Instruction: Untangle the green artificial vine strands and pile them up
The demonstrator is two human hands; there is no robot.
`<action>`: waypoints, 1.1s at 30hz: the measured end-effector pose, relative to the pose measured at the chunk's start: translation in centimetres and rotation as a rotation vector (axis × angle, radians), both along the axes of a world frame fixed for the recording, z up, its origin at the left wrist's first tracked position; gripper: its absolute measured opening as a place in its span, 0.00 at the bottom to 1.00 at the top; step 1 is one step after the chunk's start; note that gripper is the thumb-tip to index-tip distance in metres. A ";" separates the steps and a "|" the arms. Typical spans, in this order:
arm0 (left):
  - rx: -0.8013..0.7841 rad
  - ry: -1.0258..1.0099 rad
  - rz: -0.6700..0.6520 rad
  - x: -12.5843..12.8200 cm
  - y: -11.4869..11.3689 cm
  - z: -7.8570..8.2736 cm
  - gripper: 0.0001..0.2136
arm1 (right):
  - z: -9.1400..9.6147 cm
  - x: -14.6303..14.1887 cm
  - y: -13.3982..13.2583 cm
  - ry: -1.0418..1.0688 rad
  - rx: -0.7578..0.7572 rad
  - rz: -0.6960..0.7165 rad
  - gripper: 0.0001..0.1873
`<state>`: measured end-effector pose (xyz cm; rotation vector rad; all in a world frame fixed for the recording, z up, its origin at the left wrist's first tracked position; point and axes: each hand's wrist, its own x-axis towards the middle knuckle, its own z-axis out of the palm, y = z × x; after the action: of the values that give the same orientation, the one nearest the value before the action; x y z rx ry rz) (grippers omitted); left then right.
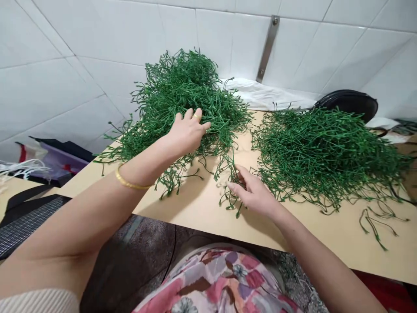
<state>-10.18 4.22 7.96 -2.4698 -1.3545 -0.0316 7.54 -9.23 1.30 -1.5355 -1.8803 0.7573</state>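
A tall tangled pile of thin green cords with small knotted-looking ends (pixel 192 82) rises at the back left of the table. My left hand (pixel 189 130) rests over the front of this pile, fingers spread and tips partly among the cords. Nearer the table's front edge, my right hand (pixel 256 191) has thumb and fingers closed around a small bunch of the same green cords (pixel 230 167). Some of that bunch lies on the tabletop, and part is hidden behind the fingers. A few loose cords (pixel 171 178) lie below my left hand.
A second, lower heap of green cords (pixel 325 152) spreads over the right of the tan table (pixel 195 204). Stray cords (pixel 378 221) lie at far right. Behind are a black case (pixel 348 102), white cloth (pixel 260 93) and a tiled wall. Fabric pieces (pixel 65 156) sit at left.
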 end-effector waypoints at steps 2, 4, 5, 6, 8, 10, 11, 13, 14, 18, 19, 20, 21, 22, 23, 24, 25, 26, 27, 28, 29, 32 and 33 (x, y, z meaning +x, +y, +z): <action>0.013 0.017 0.036 -0.3 -2.8 1.1 0.13 | 0.0 0.4 -0.3 -0.087 0.033 0.023 0.26; -0.003 -0.102 0.054 0.2 -5.4 1.3 0.15 | -0.3 0.9 -0.6 -0.150 0.082 0.052 0.26; -0.013 -0.212 0.035 0.7 -6.4 0.9 0.15 | -0.5 1.3 -0.8 -0.176 0.110 0.067 0.27; -0.017 -0.302 -0.034 1.4 -7.3 0.2 0.17 | -0.8 1.7 -1.0 -0.205 0.138 0.083 0.27; 0.004 -0.402 -0.235 3.0 -8.1 -1.8 0.19 | -1.5 2.7 -1.4 -0.305 0.201 0.106 0.26; -0.029 -0.362 -0.408 4.4 -7.8 -4.4 0.17 | -2.2 4.0 -1.7 -0.472 0.269 0.095 0.25; -0.055 -0.330 -0.436 4.9 -7.3 -5.5 0.15 | -2.6 4.8 -1.7 -0.564 0.299 0.079 0.25; -0.098 -0.286 -0.416 5.0 -6.0 -7.4 0.15 | -3.3 6.5 -1.6 -0.727 0.343 0.053 0.24; -0.107 -0.276 -0.398 4.8 -5.3 -8.0 0.15 | -3.6 7.4 -1.5 -0.794 0.357 0.044 0.24; -0.085 -0.288 -0.341 2.5 -3.7 -8.6 0.11 | -4.1 10.4 0.0 -0.969 0.413 -0.007 0.21; -0.078 -0.306 -0.359 1.9 -3.7 -8.5 0.10 | -4.1 10.9 0.5 -0.990 0.425 -0.014 0.20; -0.071 -0.338 -0.385 1.3 -3.8 -8.4 0.09 | -4.1 11.3 0.9 -1.007 0.435 -0.022 0.19; -0.059 -0.387 -0.413 0.9 -4.1 -8.2 0.08 | -4.1 11.5 1.2 -1.020 0.442 -0.029 0.19; -0.041 -0.458 -0.428 0.5 -4.4 -8.1 0.08 | -4.0 11.5 1.5 -1.031 0.446 -0.033 0.18; -0.019 -0.551 -0.421 0.2 -4.8 -7.9 0.08 | -4.0 11.4 1.6 -1.038 0.446 -0.035 0.17; 0.005 -0.657 -0.396 0.0 -5.2 -7.7 0.08 | -3.9 11.2 1.7 -1.041 0.442 -0.033 0.16; 0.023 -0.761 -0.358 -0.2 -5.5 -7.6 0.08 | -3.7 11.0 1.7 -1.038 0.435 -0.025 0.15; 0.031 -0.854 -0.318 -0.3 -5.8 -7.4 0.07 | -3.6 10.6 1.6 -1.030 0.427 -0.014 0.15; 0.027 -0.936 -0.273 -0.4 -5.9 -7.3 0.07 | -3.3 10.2 1.4 -1.018 0.421 0.002 0.14; 0.011 -1.005 -0.228 -0.6 -6.1 -7.1 0.06 | -3.0 9.7 1.2 -1.003 0.416 0.025 0.14; -0.017 -1.064 -0.190 -0.7 -6.2 -6.9 0.06 | -2.6 9.3 1.0 -0.985 0.415 0.053 0.13; -0.127 -1.214 -0.098 -0.9 -6.7 -6.3 0.07 | -1.2 7.8 0.3 -0.931 0.410 0.129 0.13; -0.166 -1.248 -0.081 -0.8 -7.0 -6.1 0.08 | -0.6 7.2 0.2 -0.914 0.395 0.120 0.14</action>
<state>-10.97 -2.80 1.84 -2.6439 -1.6294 -1.7672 14.77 -9.08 0.66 -1.6344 -2.5582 -0.3665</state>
